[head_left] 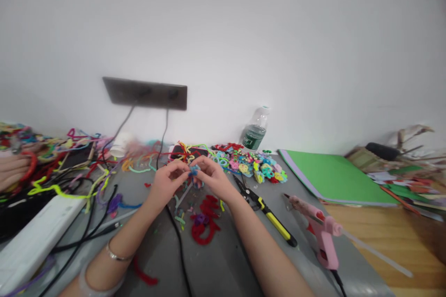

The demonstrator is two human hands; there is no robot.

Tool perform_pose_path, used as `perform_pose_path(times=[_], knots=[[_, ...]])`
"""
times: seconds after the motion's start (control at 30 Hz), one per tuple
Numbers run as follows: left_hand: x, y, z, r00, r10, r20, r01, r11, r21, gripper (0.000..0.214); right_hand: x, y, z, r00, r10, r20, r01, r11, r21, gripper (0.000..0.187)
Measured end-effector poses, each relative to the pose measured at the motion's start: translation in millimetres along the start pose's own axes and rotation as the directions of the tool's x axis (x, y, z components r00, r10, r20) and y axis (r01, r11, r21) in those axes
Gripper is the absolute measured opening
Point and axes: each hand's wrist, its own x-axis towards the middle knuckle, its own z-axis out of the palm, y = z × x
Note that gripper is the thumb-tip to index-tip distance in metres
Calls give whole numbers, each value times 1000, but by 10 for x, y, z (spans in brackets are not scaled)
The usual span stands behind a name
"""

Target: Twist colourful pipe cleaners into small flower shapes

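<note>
Between my two hands is a small blue pipe-cleaner piece (pixel 195 172), pinched at the fingertips and partly hidden by them. My left hand (pixel 171 182) grips it from the left, thumb and forefinger closed. From the right, my right hand (pixel 213 177) closes its fingers on the same piece. Just below my hands lie a coiled red pipe cleaner (pixel 205 234) and a purple pipe-cleaner bit (pixel 201 219) on the grey table (pixel 223 269). Behind my right hand sits a pile of colourful pipe-cleaner flowers (pixel 259 166).
Yellow-and-black pliers (pixel 275 223) and a pink glue gun (pixel 318 225) lie to the right, near a green board (pixel 334 176). A water bottle (pixel 256 130) leans at the wall. Black cables and a white power strip (pixel 42 241) are left, where another person's hand (pixel 14 169) shows.
</note>
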Motion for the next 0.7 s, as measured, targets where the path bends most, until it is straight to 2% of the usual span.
perform_pose_path(times=[0.2, 0.3, 0.57, 0.7], knots=[[10, 55, -73, 989, 147, 11, -147, 981, 130, 9, -14, -59, 1, 999, 41, 20, -41, 999, 14, 34], [22, 97, -109, 983, 179, 35, -182, 966, 186, 10, -19, -92, 12, 999, 45, 13, -45, 999, -8, 34], [60, 166, -174, 986, 139, 90, -155, 969, 195, 11, -18, -132, 5, 999, 47, -16, -48, 997, -60, 28], [38, 148, -157, 988, 62, 139, -79, 990, 119, 10, -11, -120, -2, 999, 27, -25, -29, 996, -84, 23]])
